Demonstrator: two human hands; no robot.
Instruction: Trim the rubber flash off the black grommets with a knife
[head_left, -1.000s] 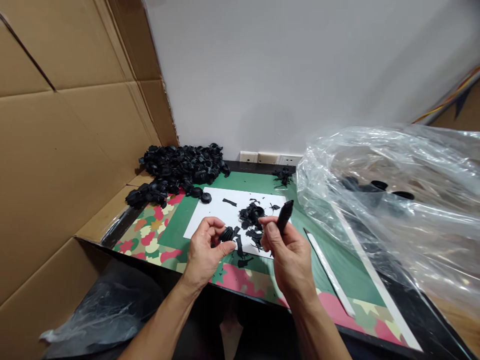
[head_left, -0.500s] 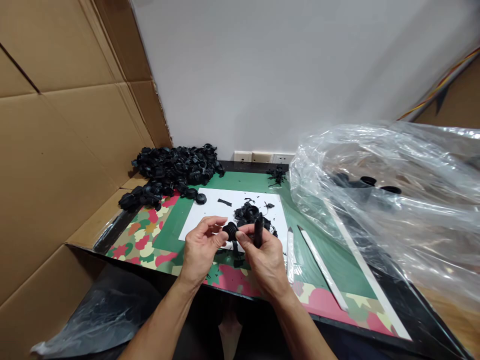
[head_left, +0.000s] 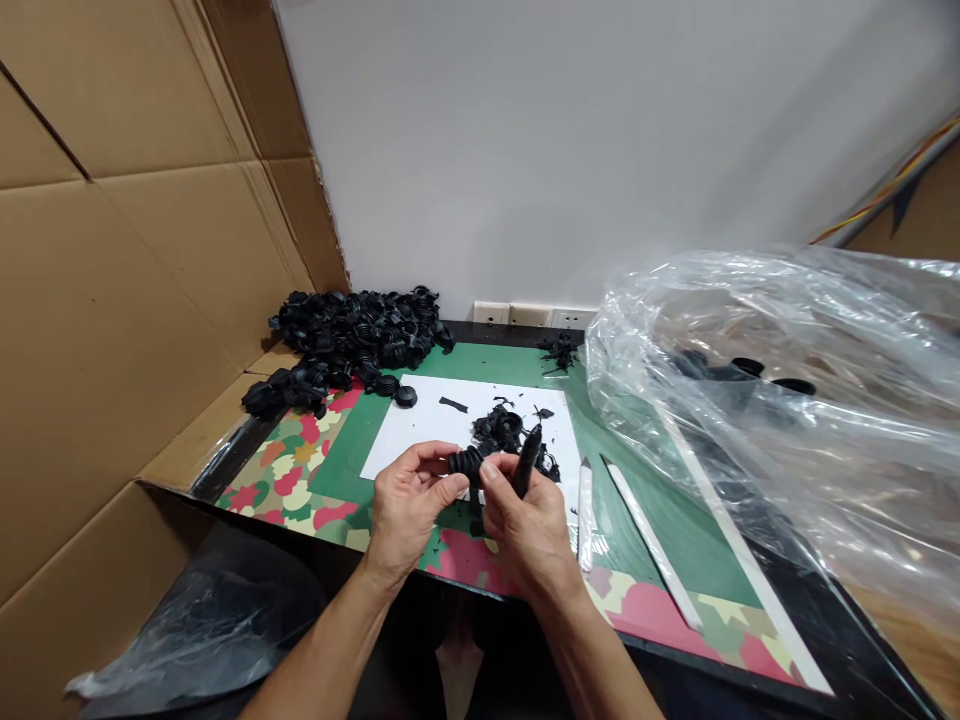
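Note:
A small ribbed black rubber part [head_left: 466,462] is held between both hands above the near edge of a white paper sheet [head_left: 397,440]. My left hand [head_left: 409,500] pinches its left side with thumb and fingers. On its right side, the thumb and forefinger of my right hand [head_left: 529,510] touch the part. That hand also grips a dark pen-like tool [head_left: 528,460], which points up. Just behind the hands lies a heap of black scraps [head_left: 499,428]. A flat black strip [head_left: 453,405] rests on the paper.
A large pile of black rubber parts [head_left: 360,330] sits at the back left beside a cardboard wall [head_left: 150,300]. Two white sticks, one upright [head_left: 585,515] and one slanted [head_left: 652,540], lie at right. Clear plastic bag [head_left: 750,300] with black parts spreads over the right side.
The black part has turned, now lying more sideways between my fingers. The tool in my right hand has tilted to the right. The whole view has shifted slightly.

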